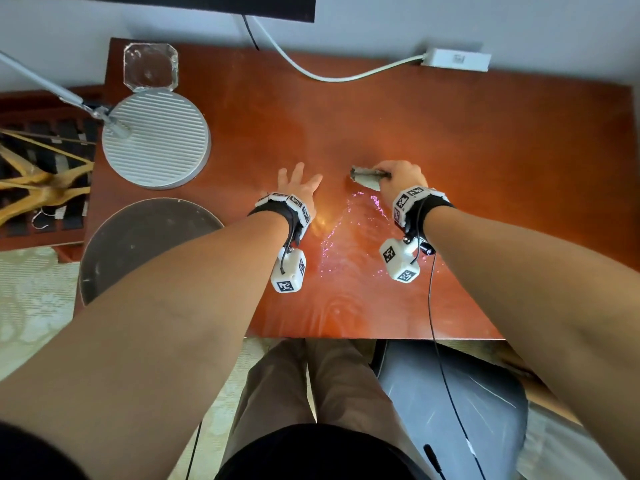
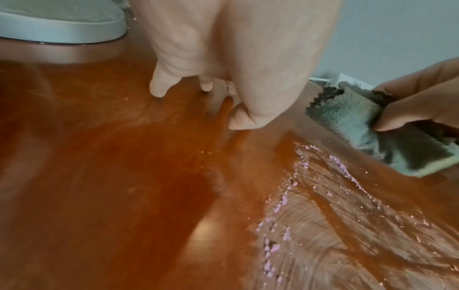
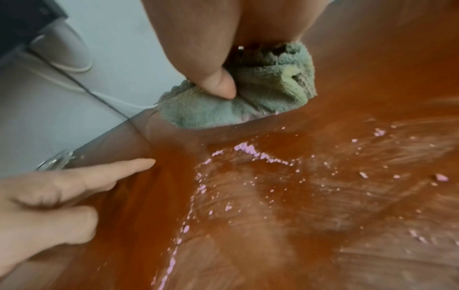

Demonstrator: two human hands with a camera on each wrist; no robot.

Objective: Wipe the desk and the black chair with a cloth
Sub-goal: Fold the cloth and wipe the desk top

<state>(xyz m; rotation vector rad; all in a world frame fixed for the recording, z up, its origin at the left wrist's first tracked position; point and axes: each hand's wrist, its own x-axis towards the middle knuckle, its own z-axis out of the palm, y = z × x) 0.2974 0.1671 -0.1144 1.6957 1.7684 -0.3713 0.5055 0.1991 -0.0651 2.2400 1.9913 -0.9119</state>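
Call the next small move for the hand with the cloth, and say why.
Probably drag the cloth back toward the near edge of the desk, through the wet streaked patch. The right hand grips the bunched cloth at the patch's far end, and droplets glint along both sides of it. The left hand rests spread on the desk, clear of that path.

1. The right hand (image 1: pixel 401 176) covers most of the cloth (image 1: pixel 367 176) in the head view; only one end shows.
2. The arms hide part of the chair (image 1: pixel 460 403).
3. The top edge cuts off the dark screen (image 1: pixel 194 5).
4. The power strip (image 1: pixel 456 58) markings are too small to read.
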